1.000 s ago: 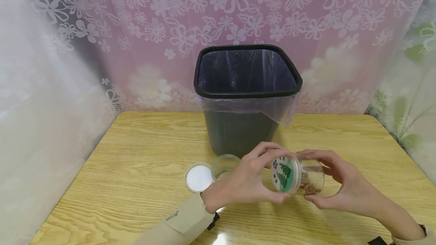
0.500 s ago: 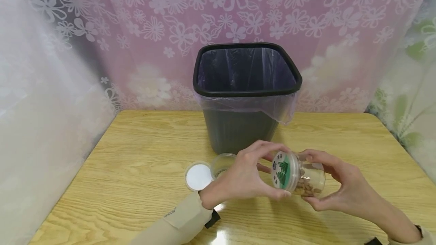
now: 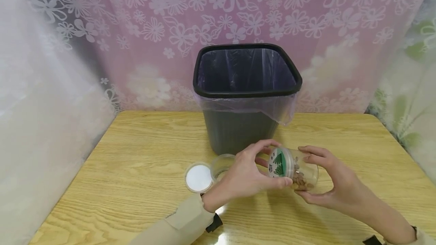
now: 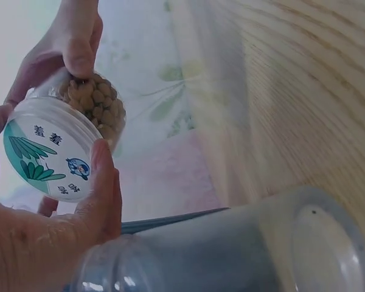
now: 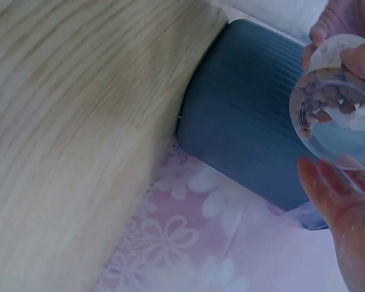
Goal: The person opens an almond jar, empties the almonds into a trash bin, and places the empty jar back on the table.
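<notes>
Both hands hold a clear plastic jar (image 3: 305, 177) tilted on its side above the table, its lidded end toward the left. Brown kernel-like pieces (image 4: 101, 100) lie inside. The jar's lid (image 4: 44, 158) has a white and green label with leaves and printed characters, and sits on the mouth. My left hand (image 3: 248, 171) grips the lid's rim between thumb and fingers. My right hand (image 3: 340, 182) holds the jar near its base, thumb below and fingers above in the head view. The right wrist view shows the jar's round base (image 5: 337, 131).
A dark bin (image 3: 243, 131) with a purple liner stands behind the hands. Left of my left hand are an open clear jar (image 3: 219, 163), partly hidden by the hand, and a white round lid (image 3: 198, 178), both on the wooden table (image 3: 136, 146). Floral curtains surround the table.
The held jar has shifted slightly left with both hands, and its label has turned. The pieces inside have moved. The bin, the open jar and the white lid stay put.
</notes>
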A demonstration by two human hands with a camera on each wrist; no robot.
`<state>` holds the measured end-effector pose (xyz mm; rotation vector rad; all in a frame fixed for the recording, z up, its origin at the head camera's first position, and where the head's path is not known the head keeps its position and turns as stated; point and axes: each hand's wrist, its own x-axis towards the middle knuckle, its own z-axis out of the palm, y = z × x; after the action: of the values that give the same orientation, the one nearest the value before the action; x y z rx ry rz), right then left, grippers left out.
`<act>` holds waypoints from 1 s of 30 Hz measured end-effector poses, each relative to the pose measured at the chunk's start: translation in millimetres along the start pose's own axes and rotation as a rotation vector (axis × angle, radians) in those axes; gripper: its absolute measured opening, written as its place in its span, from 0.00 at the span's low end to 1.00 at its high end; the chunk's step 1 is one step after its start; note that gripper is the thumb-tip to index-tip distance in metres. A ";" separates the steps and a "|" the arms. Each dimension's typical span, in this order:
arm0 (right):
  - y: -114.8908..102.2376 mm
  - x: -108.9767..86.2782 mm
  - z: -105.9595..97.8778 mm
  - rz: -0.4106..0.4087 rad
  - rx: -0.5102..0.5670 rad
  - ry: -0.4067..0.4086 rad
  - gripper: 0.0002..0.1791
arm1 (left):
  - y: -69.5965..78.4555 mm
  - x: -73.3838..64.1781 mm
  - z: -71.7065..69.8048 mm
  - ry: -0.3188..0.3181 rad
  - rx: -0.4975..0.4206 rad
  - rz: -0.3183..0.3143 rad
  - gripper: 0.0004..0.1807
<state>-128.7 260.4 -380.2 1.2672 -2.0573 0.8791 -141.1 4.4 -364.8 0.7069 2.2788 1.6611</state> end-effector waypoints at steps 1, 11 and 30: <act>0.0 0.0 0.5 -0.002 -0.043 -0.007 0.36 | 0.5 -0.4 0.7 0.010 0.005 -0.017 0.39; -4.4 0.2 2.3 0.034 -0.131 0.004 0.38 | 3.9 -2.2 3.1 -0.002 -0.033 -0.049 0.40; -5.1 -6.8 9.2 0.066 0.072 0.056 0.44 | -2.8 -5.8 -7.0 -0.129 0.238 0.283 0.43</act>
<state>-122.5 255.3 -389.8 1.2047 -2.0500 1.0158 -140.0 -5.1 -365.6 1.2036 2.3946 1.4118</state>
